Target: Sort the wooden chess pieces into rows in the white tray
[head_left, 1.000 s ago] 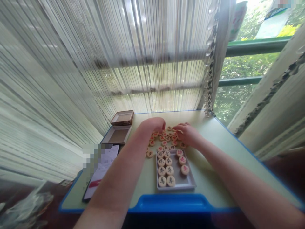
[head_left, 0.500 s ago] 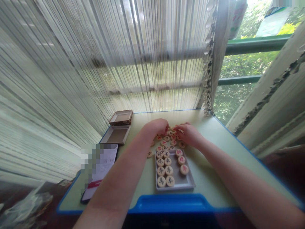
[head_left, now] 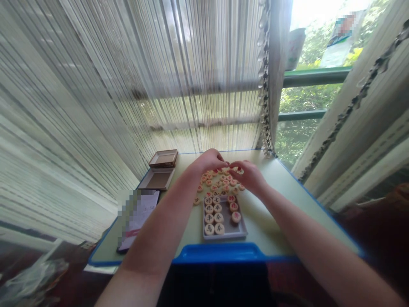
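Note:
Several round wooden chess pieces (head_left: 217, 186) with red and black characters lie loose on the pale green table (head_left: 281, 200). A grey tray (head_left: 242, 230) nearer me holds several more pieces in rows. My left hand (head_left: 209, 161) hovers over the far side of the loose pile, fingers curled and pinched on a piece. My right hand (head_left: 247, 175) meets it fingertip to fingertip, also pinched on a piece.
A brown box (head_left: 163, 158) and its lid (head_left: 157, 179) sit at the table's far left. A phone (head_left: 139, 218) lies at the near left. A blue rim (head_left: 220, 252) edges the table's near side. Striped curtains hang behind, with a window at right.
Both hands lifted from the pile and drew together over its far side, fingertips meeting. The camera view shifted back, so the table appears smaller.

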A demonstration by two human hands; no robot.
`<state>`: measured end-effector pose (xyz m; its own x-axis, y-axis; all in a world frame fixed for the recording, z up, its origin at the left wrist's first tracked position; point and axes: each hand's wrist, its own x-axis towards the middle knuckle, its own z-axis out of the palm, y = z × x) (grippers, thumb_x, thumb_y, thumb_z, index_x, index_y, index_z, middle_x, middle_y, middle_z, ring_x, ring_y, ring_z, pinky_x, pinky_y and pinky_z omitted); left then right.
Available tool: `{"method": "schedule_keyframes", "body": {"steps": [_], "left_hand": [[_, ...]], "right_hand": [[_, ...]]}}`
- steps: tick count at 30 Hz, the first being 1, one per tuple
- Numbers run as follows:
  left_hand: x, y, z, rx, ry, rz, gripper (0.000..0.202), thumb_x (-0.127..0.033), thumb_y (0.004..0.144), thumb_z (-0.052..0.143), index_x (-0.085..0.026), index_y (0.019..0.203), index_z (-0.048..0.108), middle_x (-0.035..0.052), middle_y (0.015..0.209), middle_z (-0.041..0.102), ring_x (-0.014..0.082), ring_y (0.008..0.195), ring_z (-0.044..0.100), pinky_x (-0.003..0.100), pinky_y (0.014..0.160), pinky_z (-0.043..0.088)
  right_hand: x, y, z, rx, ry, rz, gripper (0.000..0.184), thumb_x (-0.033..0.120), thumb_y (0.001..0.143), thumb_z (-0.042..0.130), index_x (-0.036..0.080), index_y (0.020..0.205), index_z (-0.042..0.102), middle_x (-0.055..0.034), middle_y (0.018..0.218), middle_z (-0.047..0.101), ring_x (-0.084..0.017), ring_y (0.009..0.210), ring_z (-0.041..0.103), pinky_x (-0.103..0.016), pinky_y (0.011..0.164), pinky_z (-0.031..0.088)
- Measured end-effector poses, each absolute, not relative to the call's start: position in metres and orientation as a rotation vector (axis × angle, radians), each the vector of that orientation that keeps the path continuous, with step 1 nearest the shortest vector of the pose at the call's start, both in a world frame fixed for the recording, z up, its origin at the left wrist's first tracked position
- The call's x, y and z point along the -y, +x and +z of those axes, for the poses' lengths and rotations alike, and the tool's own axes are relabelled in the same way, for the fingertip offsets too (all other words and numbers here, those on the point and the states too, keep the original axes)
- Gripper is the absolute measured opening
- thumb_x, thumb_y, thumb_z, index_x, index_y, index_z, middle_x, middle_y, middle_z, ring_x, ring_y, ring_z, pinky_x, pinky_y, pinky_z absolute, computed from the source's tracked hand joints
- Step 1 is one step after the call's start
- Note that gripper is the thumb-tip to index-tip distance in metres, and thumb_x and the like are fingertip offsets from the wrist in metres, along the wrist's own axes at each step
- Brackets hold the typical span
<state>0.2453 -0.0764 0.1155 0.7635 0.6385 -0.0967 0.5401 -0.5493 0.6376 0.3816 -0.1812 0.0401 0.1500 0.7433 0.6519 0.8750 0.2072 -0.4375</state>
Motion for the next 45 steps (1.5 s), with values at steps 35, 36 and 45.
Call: {"method": "schedule_keyframes", "body": {"steps": [35,36,45], "left_hand": [[0.227,0.148,0.02,-0.481,2.888,0.906,0.03,-0.039,0.084,0.048,-0.024,0.1,0.068,0.0052,0.105,0.064,0.0224,0.11,0.045,0.038,0.1,0.032],[0.227,0.147,0.02,-0.472,2.892,0.87,0.03,-0.038,0.084,0.047,-0.024,0.1,0.068,0.005,0.101,0.065,0.0223,0.11,0.046,0.038,0.1,0.032],[0.221,0.146,0.015,-0.376,2.864,0.969,0.026,-0.036,0.084,0.05,-0.023,0.097,0.068,0.0038,0.095,0.069,0.0222,0.109,0.05,0.039,0.099,0.033]], "right_hand": [[0.31,0.315,-0.004,1.702,-1.526,-0.086,0.021,0.035,0.075,0.06,0.023,0.089,0.07,-0.0046,0.081,0.061,-0.019,0.082,0.057,-0.032,0.078,0.046],[0.311,0.315,-0.004,1.71,-1.533,-0.089,0.021,0.036,0.076,0.059,0.023,0.089,0.07,-0.0049,0.081,0.062,-0.019,0.082,0.057,-0.032,0.078,0.046],[0.308,0.313,-0.009,1.708,-1.463,-0.165,0.02,0.029,0.075,0.061,0.02,0.09,0.07,-0.0057,0.08,0.063,-0.018,0.08,0.055,-0.031,0.077,0.047]]}}
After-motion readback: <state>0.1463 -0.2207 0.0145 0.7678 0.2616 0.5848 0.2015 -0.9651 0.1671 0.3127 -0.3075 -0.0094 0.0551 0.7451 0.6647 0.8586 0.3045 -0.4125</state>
